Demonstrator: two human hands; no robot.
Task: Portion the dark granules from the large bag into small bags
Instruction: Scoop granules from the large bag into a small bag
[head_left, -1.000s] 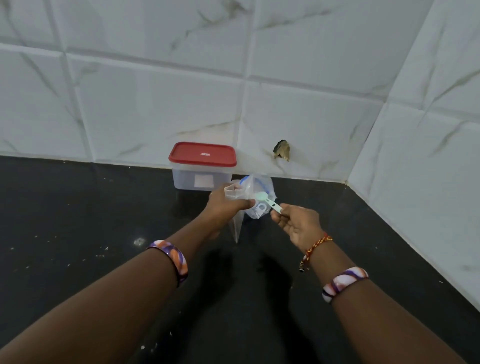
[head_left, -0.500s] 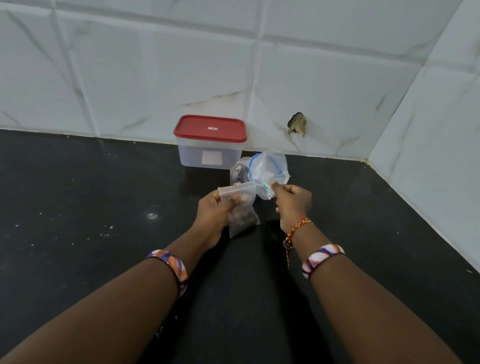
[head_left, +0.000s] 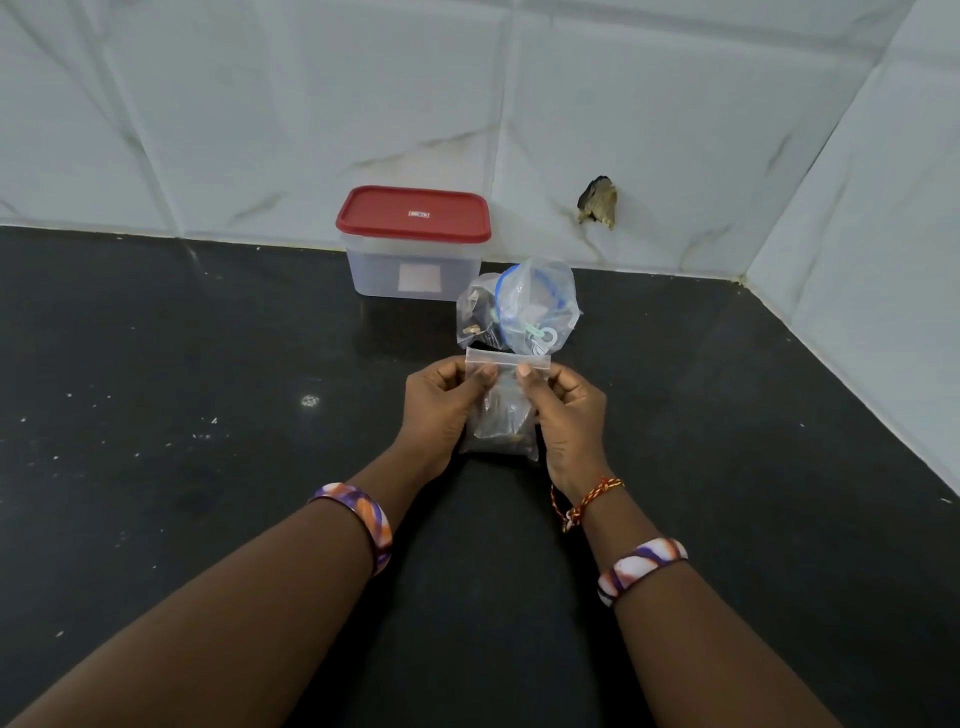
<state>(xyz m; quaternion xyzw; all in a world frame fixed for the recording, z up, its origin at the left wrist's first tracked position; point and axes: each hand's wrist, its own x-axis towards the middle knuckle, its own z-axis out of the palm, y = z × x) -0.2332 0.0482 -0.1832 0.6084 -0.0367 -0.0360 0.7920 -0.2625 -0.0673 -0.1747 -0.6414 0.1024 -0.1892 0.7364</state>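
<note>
A small clear zip bag (head_left: 503, 415) with dark granules in its lower part stands on the black counter (head_left: 208, 467). My left hand (head_left: 441, 410) pinches the left of its top strip, and my right hand (head_left: 569, 410) pinches the right. Just behind it sits the large clear bag (head_left: 519, 306) with a blue zip line, its mouth gaping open. A pale green spoon (head_left: 537, 332) lies inside the large bag, seen through the plastic.
A clear plastic box with a red lid (head_left: 414, 241) stands against the tiled back wall (head_left: 311, 104), left of the large bag. A second tiled wall (head_left: 883, 260) closes the right side. Pale crumbs dot the counter at left.
My right hand has let go of the green spoon, which now lies in the large bag, and has come onto the small bag's top. The small bag has moved down to the counter.
</note>
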